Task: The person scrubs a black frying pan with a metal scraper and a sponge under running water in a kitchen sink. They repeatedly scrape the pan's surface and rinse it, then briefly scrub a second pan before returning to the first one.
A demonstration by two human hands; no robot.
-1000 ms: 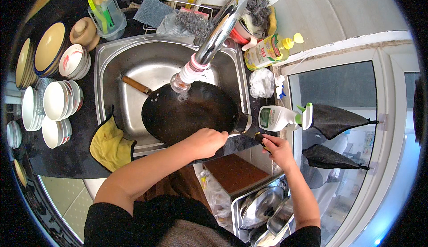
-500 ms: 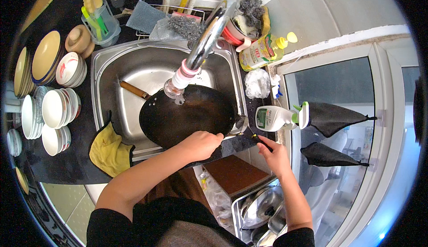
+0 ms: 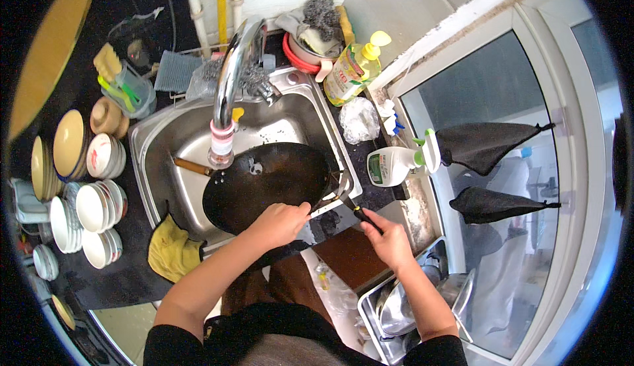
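Observation:
A dark wok (image 3: 264, 181) with a wooden handle (image 3: 193, 166) rests tilted in the steel sink (image 3: 178, 194), its far rim under the faucet (image 3: 231, 82). My left hand (image 3: 284, 223) is closed on the wok's near right edge, beside its metal side loop. My right hand (image 3: 386, 240) grips the black handle of a scraper (image 3: 362, 215). The scraper's flared metal blade points up-left and meets the wok's right edge near that loop; exact contact is too small to tell.
Stacked bowls (image 3: 99, 204) and a yellow cloth (image 3: 173, 250) lie left of the sink. On the right stand a spray bottle (image 3: 393, 166), a yellow-capped soap bottle (image 3: 350, 72) and a crumpled plastic bag (image 3: 360, 120). Below right, a rack (image 3: 370, 320) holds pot lids.
My view has shifted, so the sink and faucet appear farther left. Both hands keep their holds on the wok and scraper, with the blade still at the wok's right edge.

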